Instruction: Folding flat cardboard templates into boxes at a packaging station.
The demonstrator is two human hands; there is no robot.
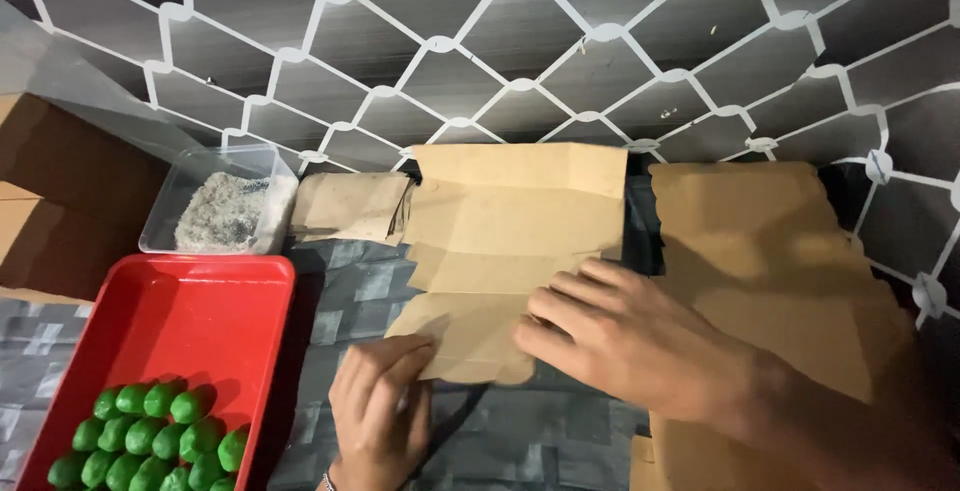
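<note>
A flat, creased piece of brown cardboard [515,221] lies on the grey patterned surface in the middle. My right hand [625,336] rests flat on its lower right part, fingers pointing left. My left hand [380,406] pinches the cardboard's lower left corner between thumb and fingers. The lower edge of the cardboard is partly hidden under both hands.
A red tray [200,316] at the lower left holds several small green round pieces [150,441]. Behind it stands a clear plastic tub [222,201] of pale grainy material. A small brown packet [350,206] and a large torn cardboard sheet [770,261] flank the centre piece. A patterned wall [520,41] rises behind.
</note>
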